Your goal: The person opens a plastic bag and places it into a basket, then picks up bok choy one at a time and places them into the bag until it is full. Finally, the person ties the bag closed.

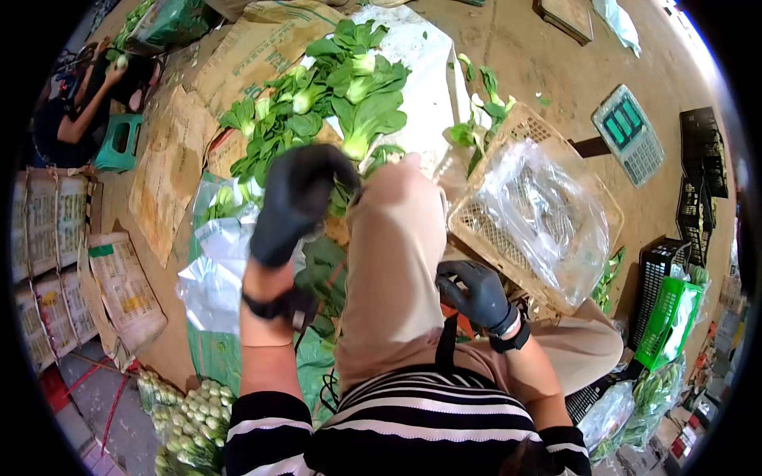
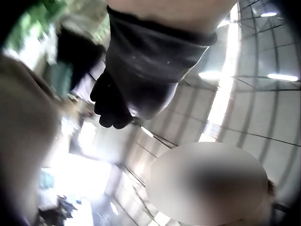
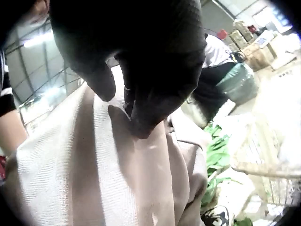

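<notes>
My left hand (image 1: pixel 305 190), in a black glove, is raised beside the left knee of the beige trousers (image 1: pixel 393 262). Its fingers (image 2: pixel 110 106) bend loosely, with nothing showing in them. Leafy bok choy (image 1: pixel 357 143) lies just beyond, spread in a heap over sacks. My right hand (image 1: pixel 476 297), gloved in black too, is low over the lap; in the right wrist view its loosely bent fingers (image 3: pixel 146 117) are right at the trouser cloth. Crumpled clear plastic bags (image 1: pixel 548 222) lie in a tan plastic crate (image 1: pixel 464 218) beyond the right hand.
A silvery plastic sheet (image 1: pixel 210 270) lies left of the left forearm. Bunched pale-stemmed vegetables (image 1: pixel 202 416) are at lower left. A digital scale (image 1: pixel 631 135) stands right of the crate, with a green basket (image 1: pixel 667 321) farther down. Another person (image 1: pixel 67 119) sits at far left by a green stool (image 1: pixel 119 143).
</notes>
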Demonstrator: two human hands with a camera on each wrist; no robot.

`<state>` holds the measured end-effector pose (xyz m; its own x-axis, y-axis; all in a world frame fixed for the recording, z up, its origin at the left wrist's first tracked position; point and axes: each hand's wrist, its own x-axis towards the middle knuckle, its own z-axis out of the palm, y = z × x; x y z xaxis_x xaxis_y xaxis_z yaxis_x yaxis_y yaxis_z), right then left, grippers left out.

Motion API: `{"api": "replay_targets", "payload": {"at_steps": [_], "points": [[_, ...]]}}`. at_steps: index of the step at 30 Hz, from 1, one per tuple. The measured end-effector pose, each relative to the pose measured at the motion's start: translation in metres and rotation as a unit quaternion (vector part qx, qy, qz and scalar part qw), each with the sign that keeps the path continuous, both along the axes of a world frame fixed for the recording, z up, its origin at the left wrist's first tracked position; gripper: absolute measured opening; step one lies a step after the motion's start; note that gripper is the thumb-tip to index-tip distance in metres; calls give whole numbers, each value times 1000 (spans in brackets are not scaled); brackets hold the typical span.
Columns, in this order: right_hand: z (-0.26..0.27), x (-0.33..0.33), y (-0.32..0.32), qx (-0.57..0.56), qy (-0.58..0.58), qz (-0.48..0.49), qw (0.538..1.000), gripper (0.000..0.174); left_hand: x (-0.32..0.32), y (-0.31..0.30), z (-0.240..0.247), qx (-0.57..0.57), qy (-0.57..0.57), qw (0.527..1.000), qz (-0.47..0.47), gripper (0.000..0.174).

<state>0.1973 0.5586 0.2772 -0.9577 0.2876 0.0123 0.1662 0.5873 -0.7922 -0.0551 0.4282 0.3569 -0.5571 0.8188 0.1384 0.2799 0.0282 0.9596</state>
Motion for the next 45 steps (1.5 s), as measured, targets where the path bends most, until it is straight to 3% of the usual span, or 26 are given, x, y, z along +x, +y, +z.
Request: {"api": "replay_targets", "payload": {"at_steps": [1, 2, 3, 5, 7, 9, 10, 12, 15, 19, 20, 21, 23, 25, 26, 27, 29, 31, 33, 35, 37, 38, 40, 41, 44, 45], "points": [[-5, -3, 1, -17, 12, -31, 999, 18, -39, 16, -67, 7, 7, 1000, 24, 13], [-6, -4, 1, -48, -3, -71, 996, 18, -63, 28, -129, -16, -195, 973, 124, 15], [-8, -5, 3, -76, -34, -94, 992, 19, -89, 20, -212, -164, 80, 972, 145, 22], [-19, -6, 10, -84, -30, -128, 988, 18, -109, 27, -320, -226, 56, 963, 133, 34], [-23, -14, 23, -123, -67, -156, 978, 18, -103, 52, -355, -316, 144, 912, 216, 47], [-23, -23, 35, -125, -67, -183, 973, 18, -106, 72, -377, -428, 75, 859, 271, 61], [-27, -25, 43, -163, -93, -194, 963, 20, -103, 78, -390, -443, 121, 838, 295, 64], [-28, -42, 61, -103, -81, -165, 978, 21, -97, 92, -376, -460, 162, 811, 324, 66], [-29, -73, 85, -46, -59, -124, 989, 24, -100, 89, -366, -526, 248, 788, 203, 67], [-57, -108, 116, 11, -25, -81, 996, 25, -118, 72, -338, -470, 261, 831, 141, 70], [-66, -121, 121, 85, -22, -75, 993, 29, -117, 72, -311, -403, 208, 885, 107, 70], [-73, -135, 125, 103, -68, -55, 991, 48, -114, 72, -280, -335, 148, 928, 68, 71], [-69, -192, 119, 244, -79, 134, 957, 85, -99, 99, -202, -353, 60, 930, -84, 63], [-87, -215, 110, 270, -64, 140, 951, 96, -107, 120, -195, -196, -29, 951, -239, 51], [-92, -217, 117, 277, -47, 123, 952, 95, -115, 129, -212, -193, -99, 934, -283, 45], [-89, -219, 118, 280, -31, 106, 954, 95, -113, 127, -217, -199, -99, 942, -253, 47], [-83, -212, 136, 58, -69, 0, 996, 93, -150, 158, -229, -212, -88, 953, -199, 46], [-83, -203, 144, -136, -37, -65, 988, 93, -199, 194, -242, -246, -75, 961, -100, 45], [-94, -197, 139, -230, 2, -92, 969, 86, -218, 213, -273, -293, 255, 920, 46, 43], [-95, -200, 142, -434, -29, -141, 889, 76, -273, 243, -327, -251, 579, 766, 124, 44], [-105, -195, 147, -424, -51, -138, 894, 67, -289, 233, -345, -440, 511, 726, 135, 44], [-106, -197, 147, -473, -41, -165, 865, 64, -297, 229, -350, -511, 429, 736, 115, 42], [-117, -196, 146, -552, -20, -224, 803, 56, -303, 210, -352, -512, 430, 727, 157, 36], [-121, -195, 149, -571, -23, -234, 787, 53, -300, 198, -341, -525, 456, 709, 116, 31], [-138, -206, 160, -572, -19, -241, 784, 50, -285, 176, -302, -534, 454, 708, 86, 32], [-141, -210, 165, -532, -53, -226, 815, 50, -276, 168, -289, -514, 461, 718, 92, 33]]}}
